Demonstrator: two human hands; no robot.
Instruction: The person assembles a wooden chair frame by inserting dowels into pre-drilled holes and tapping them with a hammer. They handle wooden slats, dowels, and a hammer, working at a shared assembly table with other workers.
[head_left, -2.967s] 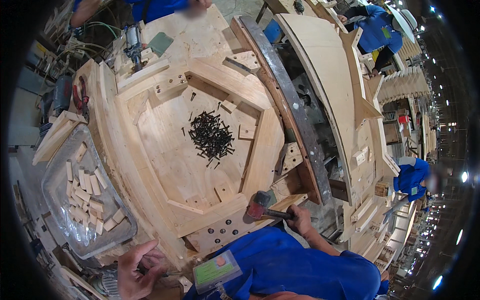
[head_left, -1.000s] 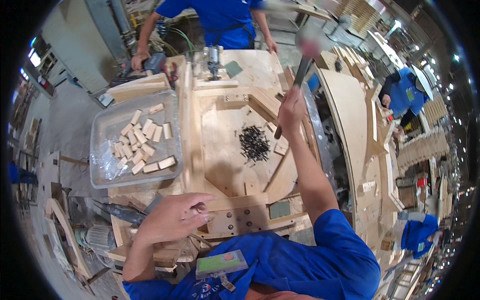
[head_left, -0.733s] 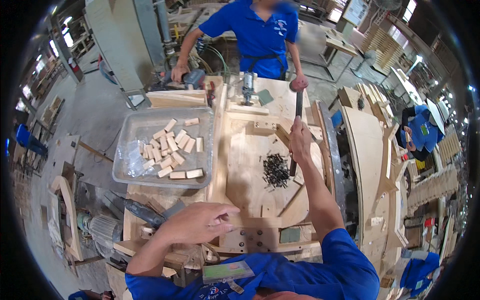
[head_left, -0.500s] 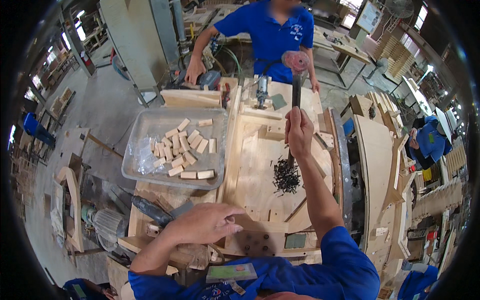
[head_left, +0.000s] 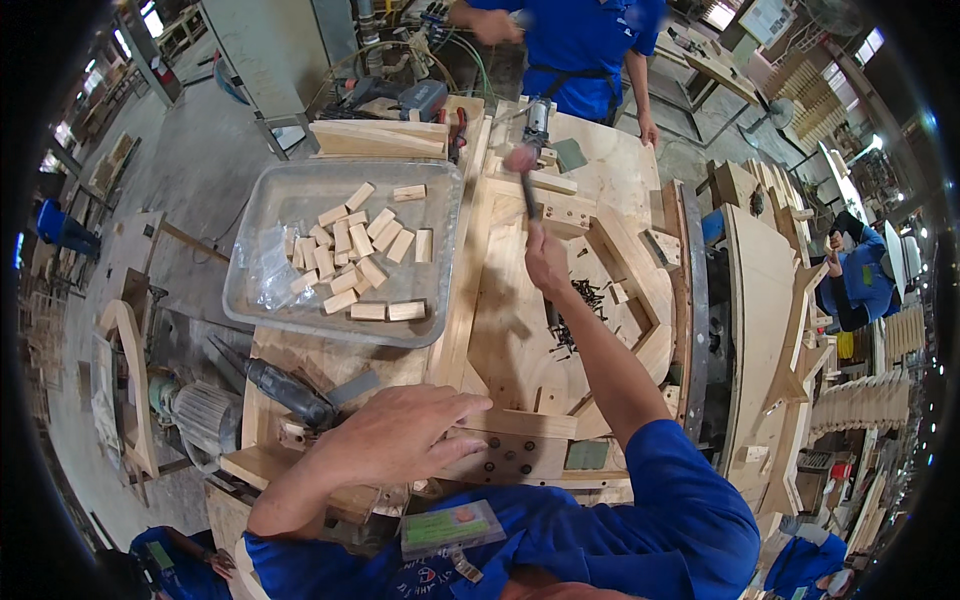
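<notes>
My right hand grips the dark handle of a mallet with a worn reddish head, raised above the wooden jig board. Beneath that forearm lies a loose pile of black screws. Angled wood strips frame the board's right side. My left hand holds nothing, fingers apart, beside the near wooden piece. Several dark round holes or fastener heads show in the plate just right of it.
A grey plastic tray with several small wood blocks stands left. Nearer is a black power tool. A pneumatic tool lies at the far end, where a co-worker stands. A metal-edged rail borders the right.
The mallet and my right hand have moved left, and the head now tilts left and sits lower in view. The co-worker's hand has left the power tool. My left hand remains open.
</notes>
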